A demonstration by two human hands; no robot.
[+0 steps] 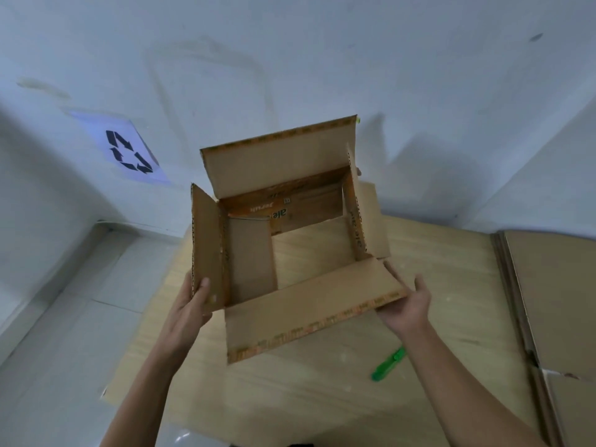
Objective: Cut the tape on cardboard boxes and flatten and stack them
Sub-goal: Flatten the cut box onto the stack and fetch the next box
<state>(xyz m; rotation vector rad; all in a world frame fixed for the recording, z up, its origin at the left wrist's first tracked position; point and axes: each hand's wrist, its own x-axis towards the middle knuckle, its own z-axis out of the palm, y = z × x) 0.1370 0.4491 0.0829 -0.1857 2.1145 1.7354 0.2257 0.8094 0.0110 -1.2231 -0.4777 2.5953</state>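
Observation:
A brown cardboard box [309, 304] with orange print is held up above the wooden surface, both ends open, so the surface shows through it. Its flaps stick outward. My left hand [193, 301] grips the left flap, thumb on the inner face. My right hand [406, 304] supports the near flap's right corner from below with fingers spread. A green cutter [388, 362] lies on the surface near my right forearm.
The light wooden surface [290, 398] sits on a white tiled floor [64, 317]. A stack of flattened cardboard [554, 301] lies at the right. A paper with a recycling symbol [127, 151] is stuck on the white wall.

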